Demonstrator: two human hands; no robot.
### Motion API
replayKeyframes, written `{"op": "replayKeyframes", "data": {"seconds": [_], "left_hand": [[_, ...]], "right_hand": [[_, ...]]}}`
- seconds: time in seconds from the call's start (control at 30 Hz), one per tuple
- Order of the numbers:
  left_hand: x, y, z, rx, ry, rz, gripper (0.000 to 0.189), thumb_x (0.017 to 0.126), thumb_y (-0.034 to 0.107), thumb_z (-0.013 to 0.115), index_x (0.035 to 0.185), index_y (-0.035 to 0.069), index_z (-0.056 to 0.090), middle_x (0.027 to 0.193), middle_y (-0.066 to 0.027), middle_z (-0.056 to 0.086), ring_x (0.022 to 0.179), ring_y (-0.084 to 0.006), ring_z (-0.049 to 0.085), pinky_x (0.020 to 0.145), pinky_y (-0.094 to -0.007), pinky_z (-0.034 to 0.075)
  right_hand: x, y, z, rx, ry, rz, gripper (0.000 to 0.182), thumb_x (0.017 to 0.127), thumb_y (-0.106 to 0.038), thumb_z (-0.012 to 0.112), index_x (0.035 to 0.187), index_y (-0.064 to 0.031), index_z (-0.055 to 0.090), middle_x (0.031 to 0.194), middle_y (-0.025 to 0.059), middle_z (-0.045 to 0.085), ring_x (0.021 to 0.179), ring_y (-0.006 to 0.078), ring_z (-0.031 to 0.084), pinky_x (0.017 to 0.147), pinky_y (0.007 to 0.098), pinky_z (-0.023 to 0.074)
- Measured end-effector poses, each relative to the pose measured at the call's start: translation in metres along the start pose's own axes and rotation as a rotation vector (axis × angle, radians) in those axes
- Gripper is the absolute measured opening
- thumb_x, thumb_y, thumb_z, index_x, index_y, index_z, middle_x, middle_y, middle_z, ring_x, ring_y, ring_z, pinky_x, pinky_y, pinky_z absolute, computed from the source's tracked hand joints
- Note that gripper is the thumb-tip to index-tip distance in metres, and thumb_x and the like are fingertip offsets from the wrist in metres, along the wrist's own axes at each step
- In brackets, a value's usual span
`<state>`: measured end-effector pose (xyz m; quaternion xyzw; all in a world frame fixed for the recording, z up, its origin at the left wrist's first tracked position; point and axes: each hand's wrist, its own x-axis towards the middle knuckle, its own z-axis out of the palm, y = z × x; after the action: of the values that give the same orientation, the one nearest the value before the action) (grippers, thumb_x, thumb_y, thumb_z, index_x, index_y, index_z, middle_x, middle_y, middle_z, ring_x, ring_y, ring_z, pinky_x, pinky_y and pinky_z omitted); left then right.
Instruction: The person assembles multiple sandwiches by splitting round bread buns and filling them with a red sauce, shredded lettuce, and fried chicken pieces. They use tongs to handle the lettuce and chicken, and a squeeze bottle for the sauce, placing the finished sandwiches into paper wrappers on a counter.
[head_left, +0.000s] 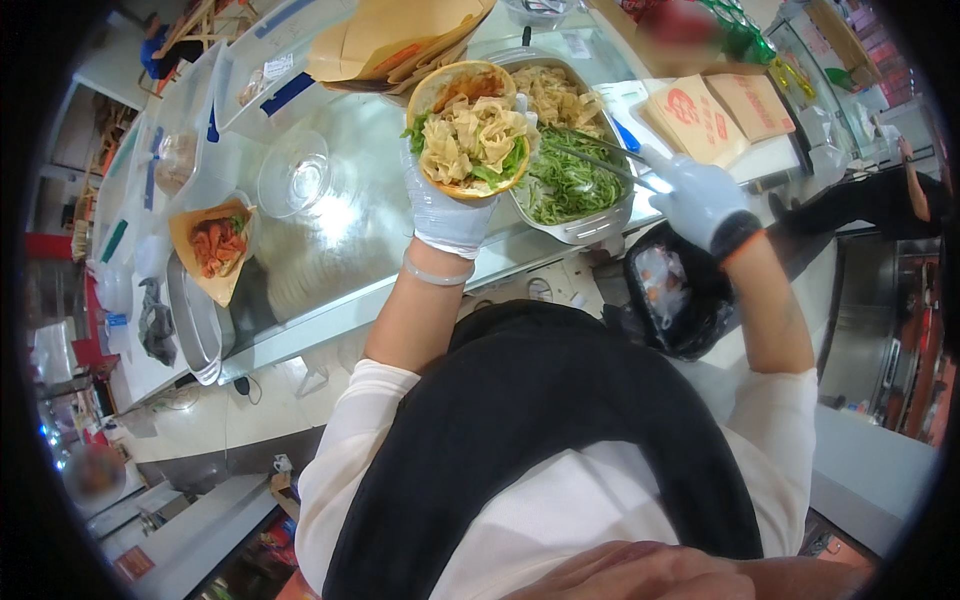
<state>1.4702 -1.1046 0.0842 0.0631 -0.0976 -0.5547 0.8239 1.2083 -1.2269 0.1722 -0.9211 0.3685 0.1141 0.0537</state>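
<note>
Split open on my gloved left hand (451, 217) lies a round flatbread (472, 124). Pale folded tofu-skin-like strips (480, 142) and green lettuce fill it, and brown sauce marks its far half. My right hand (694, 196), also gloved, grips a pair of metal tongs (600, 159). Their tips reach into a light plastic tray (577, 231), at shredded green vegetable (577, 184), probably cucumber. More of the pale strips (551, 94) fill the tray's far part. Whether the tips pinch any shreds cannot be made out.
Brown paper bags (397, 41) stand beyond the bread, and printed paper sleeves (705, 116) lie at right. A clear bowl (294, 174), a filled paper pocket (217, 244) and an empty metal tray (196, 315) are at left. A black-lined bin (671, 300) stands below the counter edge.
</note>
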Motion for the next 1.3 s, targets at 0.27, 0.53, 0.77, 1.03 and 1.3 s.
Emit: {"op": "replayKeyframes", "data": {"seconds": [0.27,0.53,0.77,1.03,1.3], "left_hand": [[-0.013,0.014,-0.010,-0.001,0.045,0.026,0.053,0.105,0.037,0.042,0.148,0.005,0.039,0.148,-0.0178,0.047,0.136,-0.0347,0.047,0.111,-0.0534,0.045],[-0.023,0.016,-0.003,0.320,0.086,0.214,0.071,0.081,-0.003,0.078,0.142,0.001,0.042,0.135,-0.0139,0.060,0.120,-0.0240,0.062,0.101,-0.0371,0.055],[-0.018,0.015,-0.015,0.477,-0.074,0.168,0.055,0.105,0.042,0.040,0.151,0.012,0.036,0.152,-0.0153,0.043,0.137,-0.0364,0.046,0.112,-0.0570,0.042],[-0.020,0.012,0.007,0.083,0.029,0.065,0.055,0.097,0.017,0.057,0.148,0.007,0.038,0.145,-0.0155,0.050,0.132,-0.0312,0.053,0.106,-0.0484,0.050],[-0.009,0.011,-0.008,0.023,0.009,0.027,0.054,0.103,0.037,0.047,0.146,0.004,0.041,0.144,-0.0200,0.051,0.134,-0.0347,0.051,0.108,-0.0529,0.047]], "right_hand": [[-0.010,0.015,0.003,0.084,-0.039,-0.209,0.052,0.091,-0.023,0.063,0.141,-0.0118,0.054,0.104,0.0204,0.068,0.097,0.0374,0.066,0.086,0.0470,0.0523],[-0.016,0.006,-0.022,-0.154,-0.166,-0.160,0.053,0.091,-0.020,0.061,0.142,-0.0138,0.052,0.103,0.0181,0.067,0.096,0.0349,0.067,0.082,0.0446,0.0538],[0.016,-0.003,-0.012,-0.338,0.055,0.086,0.057,0.085,-0.007,0.061,0.140,-0.0105,0.051,0.100,0.0168,0.067,0.093,0.0345,0.068,0.078,0.0454,0.0548],[0.018,-0.001,-0.038,-0.348,0.199,-0.083,0.038,0.093,-0.010,0.055,0.130,-0.0111,0.059,0.104,0.0159,0.069,0.090,0.0347,0.070,0.074,0.0465,0.0560],[-0.001,-0.003,-0.068,-0.134,0.538,-0.150,0.049,0.095,-0.024,0.061,0.143,-0.0144,0.054,0.098,0.0125,0.064,0.090,0.0305,0.065,0.078,0.0406,0.0534]]}}
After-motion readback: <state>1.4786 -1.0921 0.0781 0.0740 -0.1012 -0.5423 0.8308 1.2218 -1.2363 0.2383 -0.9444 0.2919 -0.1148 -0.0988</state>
